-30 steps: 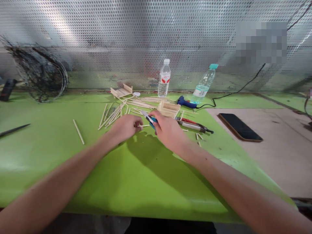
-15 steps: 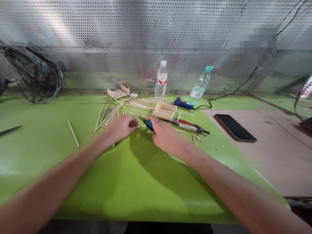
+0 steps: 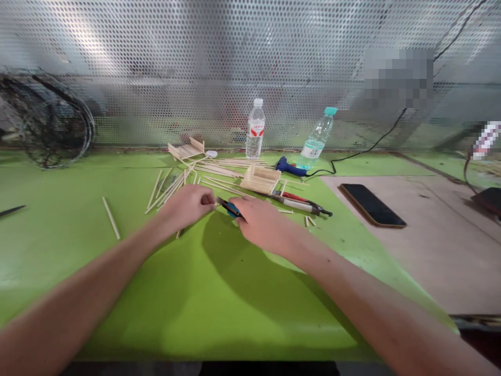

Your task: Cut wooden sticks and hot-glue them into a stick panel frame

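My left hand (image 3: 187,204) is closed in a pinch on a thin wooden stick, of which only a short end shows at the fingertips. Facing it, my right hand (image 3: 263,222) wraps round a blue and black utility knife (image 3: 231,208). The knife's blade points left, close to the left fingertips and the stick's end; I cannot tell whether it touches the wood. Behind the hands lie loose wooden sticks (image 3: 219,169) and a small open box built of sticks (image 3: 258,181). A second stick frame (image 3: 187,151) stands farther back on the left.
Beyond the right hand are pliers (image 3: 299,202), a blue glue gun (image 3: 289,166) with a black cord, and two water bottles, one upright (image 3: 255,137), one tilted (image 3: 316,143). A phone (image 3: 372,205) lies right. One stick (image 3: 111,218) and a coil of wire (image 3: 58,125) are left.
The right hand has brought the knife's blade slightly lower and nearer the left fingertips, so less of the stick shows. The whole view has shifted a little.
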A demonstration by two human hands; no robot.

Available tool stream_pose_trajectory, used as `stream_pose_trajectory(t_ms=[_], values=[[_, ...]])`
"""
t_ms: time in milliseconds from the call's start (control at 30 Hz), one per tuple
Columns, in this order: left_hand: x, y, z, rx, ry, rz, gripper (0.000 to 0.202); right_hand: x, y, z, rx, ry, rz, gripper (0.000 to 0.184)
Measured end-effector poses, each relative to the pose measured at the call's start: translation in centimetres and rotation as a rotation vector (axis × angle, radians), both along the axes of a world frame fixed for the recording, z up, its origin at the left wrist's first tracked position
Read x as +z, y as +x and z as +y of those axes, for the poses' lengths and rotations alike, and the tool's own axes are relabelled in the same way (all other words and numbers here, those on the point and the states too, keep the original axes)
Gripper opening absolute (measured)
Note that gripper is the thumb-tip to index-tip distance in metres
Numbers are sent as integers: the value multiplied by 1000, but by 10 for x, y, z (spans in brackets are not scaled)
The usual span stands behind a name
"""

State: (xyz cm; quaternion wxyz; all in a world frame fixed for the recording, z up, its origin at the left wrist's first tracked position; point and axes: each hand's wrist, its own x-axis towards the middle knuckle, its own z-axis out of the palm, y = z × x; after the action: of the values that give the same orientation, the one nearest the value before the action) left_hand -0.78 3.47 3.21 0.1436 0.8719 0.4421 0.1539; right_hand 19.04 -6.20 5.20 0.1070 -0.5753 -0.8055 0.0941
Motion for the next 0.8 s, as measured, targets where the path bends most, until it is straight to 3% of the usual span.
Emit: stream_pose_trajectory(t_ms=[800], values=[[-3,1,-1,0,72,81,15,0,-2,2,2,-24,42,27]])
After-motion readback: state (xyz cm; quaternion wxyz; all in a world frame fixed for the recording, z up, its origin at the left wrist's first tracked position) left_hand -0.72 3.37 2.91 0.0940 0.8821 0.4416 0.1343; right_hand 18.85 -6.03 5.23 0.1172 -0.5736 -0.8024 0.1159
